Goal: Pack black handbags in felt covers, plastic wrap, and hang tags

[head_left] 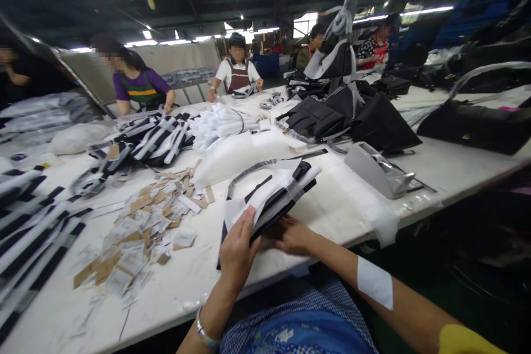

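Note:
A black bag (274, 220) is tilted up over the table's near edge, with white sheet padding (259, 194) and a clear-wrapped strip across its top. Its grey-wrapped strap (249, 170) arcs out behind it. My left hand (238, 246) grips the bag's left side, with the fingers on the white sheet and the thumb along the near face. Low on the right, my right hand (292, 236) holds the bag's underside; its fingertips are partly hidden in shadow beneath it.
Small packets and brown cards (141, 227) lie scattered left of the bag. Black-and-white wrapped straps (33, 232) are heaped farther left. White foam sheet (249, 152), black bags (348, 116) and a grey piece (375, 171) lie beyond. Several co-workers stand around the table (174, 298).

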The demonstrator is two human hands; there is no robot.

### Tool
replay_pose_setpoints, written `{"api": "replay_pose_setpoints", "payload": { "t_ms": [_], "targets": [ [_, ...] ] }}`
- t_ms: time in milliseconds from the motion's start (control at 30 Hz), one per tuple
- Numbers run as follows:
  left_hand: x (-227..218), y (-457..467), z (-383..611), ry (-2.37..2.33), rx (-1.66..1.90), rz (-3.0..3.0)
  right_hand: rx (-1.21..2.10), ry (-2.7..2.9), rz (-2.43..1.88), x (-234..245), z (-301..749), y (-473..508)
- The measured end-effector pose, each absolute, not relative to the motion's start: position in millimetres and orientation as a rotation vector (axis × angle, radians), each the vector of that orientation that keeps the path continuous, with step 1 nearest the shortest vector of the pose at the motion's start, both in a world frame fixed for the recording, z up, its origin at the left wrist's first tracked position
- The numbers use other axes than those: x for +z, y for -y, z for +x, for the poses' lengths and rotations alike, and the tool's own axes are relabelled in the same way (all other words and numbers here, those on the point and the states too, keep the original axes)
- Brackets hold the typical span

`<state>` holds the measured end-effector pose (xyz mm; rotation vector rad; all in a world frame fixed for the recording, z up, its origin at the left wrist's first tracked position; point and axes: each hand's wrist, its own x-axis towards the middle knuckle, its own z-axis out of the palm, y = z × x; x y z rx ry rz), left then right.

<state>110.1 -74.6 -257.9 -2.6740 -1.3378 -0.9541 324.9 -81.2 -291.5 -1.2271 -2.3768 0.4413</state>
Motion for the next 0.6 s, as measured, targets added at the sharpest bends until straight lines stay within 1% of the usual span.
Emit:
{"api": "replay_pose_setpoints", "payload": {
  "t_ms": [133, 267, 467, 533, 600],
  "targets": [
    [-261.4, 77.3, 114.0, 1.191, -0.905, -2.708, 0.423, 2.312, -1.270, -299.6, 314.4, 63.7],
    [-258.6, 76.0, 117.0, 1.147, -0.926, -2.688, 0.376, 2.267, -1.305, -293.1, 319.8, 86.3],
    [-273.1, 83.4, 126.3, 1.071, -0.887, -2.646, 0.402, 2.270, -0.903, -238.9, 335.1, 135.2],
    [-280.7, 90.5, 129.9, 0.996, -0.859, -2.645, 0.355, 2.180, -0.965, -220.6, 340.2, 123.6],
    [-285.5, 97.3, 131.8, 0.936, -0.836, -2.647, 0.338, 2.078, -1.173, -209.8, 344.2, 93.9]
  ]
}}
